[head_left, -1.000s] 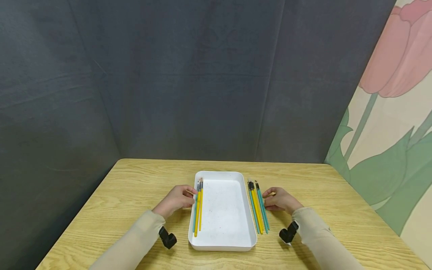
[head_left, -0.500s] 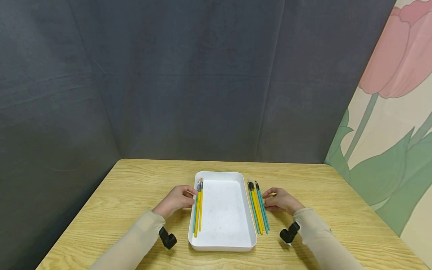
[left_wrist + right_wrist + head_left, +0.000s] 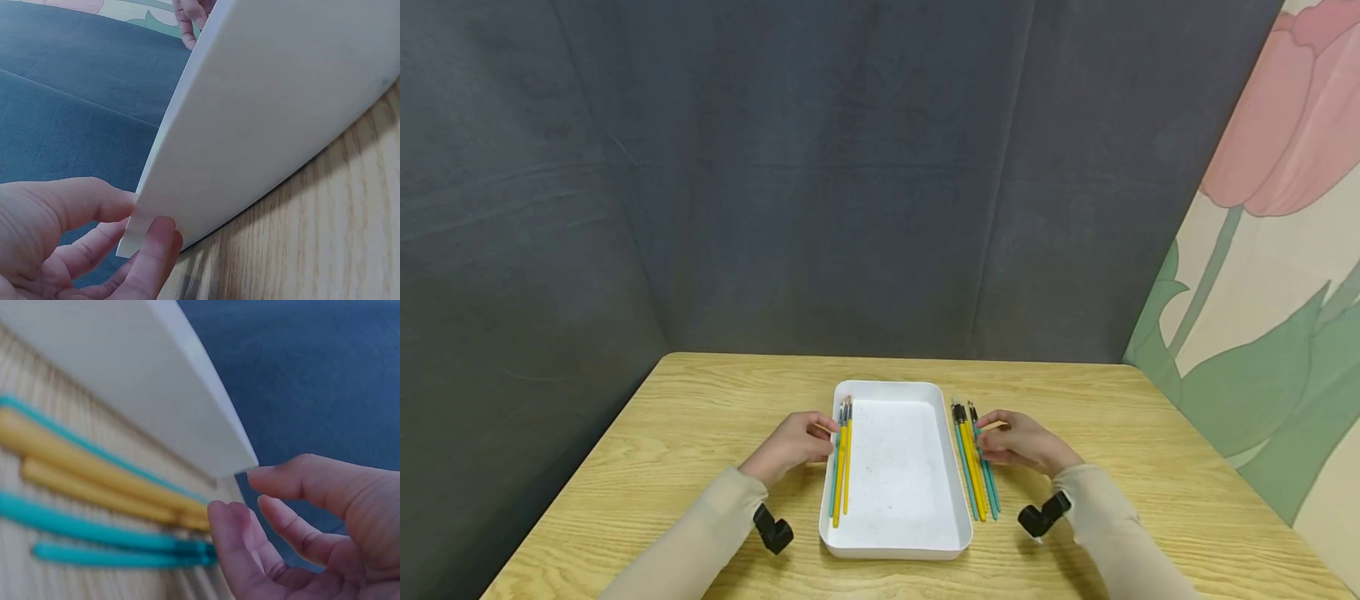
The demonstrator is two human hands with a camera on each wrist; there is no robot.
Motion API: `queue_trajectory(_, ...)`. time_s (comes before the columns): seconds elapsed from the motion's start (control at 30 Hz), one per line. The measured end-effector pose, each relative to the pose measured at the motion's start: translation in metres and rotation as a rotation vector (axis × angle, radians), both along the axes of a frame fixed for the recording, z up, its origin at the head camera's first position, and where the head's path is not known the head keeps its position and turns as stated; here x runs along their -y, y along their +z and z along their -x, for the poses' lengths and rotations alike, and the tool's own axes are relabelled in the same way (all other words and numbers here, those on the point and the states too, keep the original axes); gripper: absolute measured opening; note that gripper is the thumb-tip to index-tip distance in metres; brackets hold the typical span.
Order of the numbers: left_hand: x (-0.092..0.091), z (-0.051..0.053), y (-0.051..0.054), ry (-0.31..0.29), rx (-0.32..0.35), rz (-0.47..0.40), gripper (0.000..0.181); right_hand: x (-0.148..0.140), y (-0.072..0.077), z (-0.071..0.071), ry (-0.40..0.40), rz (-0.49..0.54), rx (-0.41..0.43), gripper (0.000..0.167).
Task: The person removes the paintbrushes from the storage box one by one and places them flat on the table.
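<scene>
A dark cloth (image 3: 850, 183) hangs behind the table (image 3: 730, 400), beside painted tulips (image 3: 1273, 133).

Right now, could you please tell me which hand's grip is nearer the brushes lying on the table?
Right. The right hand is beside the brushes, partly covering them in the head view; the left hand is across the white tray, at its left side.
</scene>
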State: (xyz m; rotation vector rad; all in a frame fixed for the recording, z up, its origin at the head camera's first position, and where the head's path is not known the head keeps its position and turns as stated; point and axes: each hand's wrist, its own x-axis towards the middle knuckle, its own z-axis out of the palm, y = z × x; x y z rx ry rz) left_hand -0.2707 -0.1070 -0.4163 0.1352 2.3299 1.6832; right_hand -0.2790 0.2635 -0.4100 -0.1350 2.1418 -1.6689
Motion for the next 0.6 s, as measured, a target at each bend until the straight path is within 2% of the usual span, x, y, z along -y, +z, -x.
queue_trajectory(0.33,0.001,0.001,-0.001,-0.002,0.005,-0.005,0.03,0.032,0.018,0.0,0.083,0.073,-0.049,0.044)
queue_trajectory(0.6,0.0,0.0,0.0,0.012,0.01,0.001,0.029,0.069,0.029,0.002,0.117,0.103,-0.071,0.043)
